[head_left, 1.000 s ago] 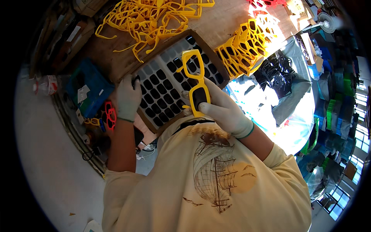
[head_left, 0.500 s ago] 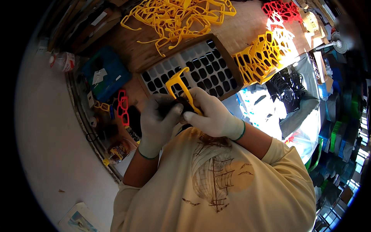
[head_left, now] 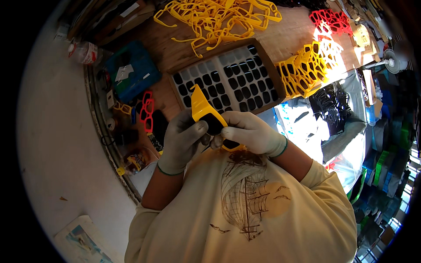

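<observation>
Close to my chest I hold a pair of yellow sunglasses (head_left: 203,107) with dark lenses, tilted, one temple pointing up and away. My left hand (head_left: 182,141), in a whitish glove with dirty fingertips, grips the frame by its left lens. My right hand (head_left: 251,131), gloved the same way, pinches the frame near its middle, the thumb against the front. Part of the second lens shows below the right fingers. Just beyond my hands lies a cardboard box (head_left: 268,70) with a tray of dark lenses (head_left: 241,81) in rows; several pockets at its far left look pale.
A tangle of yellow frames (head_left: 219,22) lies at the back. Stacked yellow sunglasses (head_left: 302,70) stand right of the box, red frames (head_left: 331,22) beyond them. At left are a blue case (head_left: 131,72), red frames (head_left: 147,111) and a plastic bottle (head_left: 83,52).
The yellow sunglasses have turned in my hands, so the front with its dark lenses now shows. Both hands still hold them. The whole view has shifted slightly.
</observation>
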Demonstrator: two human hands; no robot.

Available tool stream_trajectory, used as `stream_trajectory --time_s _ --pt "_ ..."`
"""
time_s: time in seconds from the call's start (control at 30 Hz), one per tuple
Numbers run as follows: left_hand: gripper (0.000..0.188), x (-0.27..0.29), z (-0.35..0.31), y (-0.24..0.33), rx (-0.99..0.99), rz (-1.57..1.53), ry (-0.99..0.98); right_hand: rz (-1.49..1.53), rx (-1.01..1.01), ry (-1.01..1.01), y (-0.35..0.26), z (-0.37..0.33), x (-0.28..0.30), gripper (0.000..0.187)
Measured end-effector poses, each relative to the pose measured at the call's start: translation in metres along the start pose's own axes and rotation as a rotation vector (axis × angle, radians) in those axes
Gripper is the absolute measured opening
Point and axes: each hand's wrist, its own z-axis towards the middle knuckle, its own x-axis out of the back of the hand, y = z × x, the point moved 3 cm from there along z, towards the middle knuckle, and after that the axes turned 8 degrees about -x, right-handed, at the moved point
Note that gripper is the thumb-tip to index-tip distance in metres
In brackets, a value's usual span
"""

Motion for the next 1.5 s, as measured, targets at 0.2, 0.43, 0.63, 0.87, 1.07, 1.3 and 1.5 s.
stream_trajectory --time_s 0.2,0.43,0.63,0.87,1.07,1.3,1.5 --pt "0.025 0.002 -0.003 0.001 0.036 0.195 0.138 -0.169 0.013 0.143 0.001 0.005 -0.008 0.022" --pt "0.023 -0.003 -0.007 0.004 0.018 0.171 0.099 -0.114 0.028 0.182 0.005 0.001 -0.010 0.025" --pt "0.025 -0.001 -0.015 0.005 -0.068 0.313 0.055 -0.376 0.098 0.258 0.003 -0.006 -0.010 0.029" --pt "0.026 -0.003 -0.020 -0.006 -0.110 0.334 0.134 -0.506 0.193 0.346 -0.001 -0.010 -0.021 0.025" --pt "0.024 -0.009 -0.020 -0.015 -0.215 0.477 0.223 -0.669 0.192 0.437 0.006 -0.007 -0.025 0.016" --pt "0.026 -0.004 -0.024 -0.014 -0.198 0.484 0.214 -0.522 0.138 0.332 -0.003 -0.006 -0.023 0.020" --pt "0.026 0.011 -0.025 -0.013 -0.087 0.267 0.142 -0.468 0.105 0.162 -0.003 -0.006 -0.014 0.022"
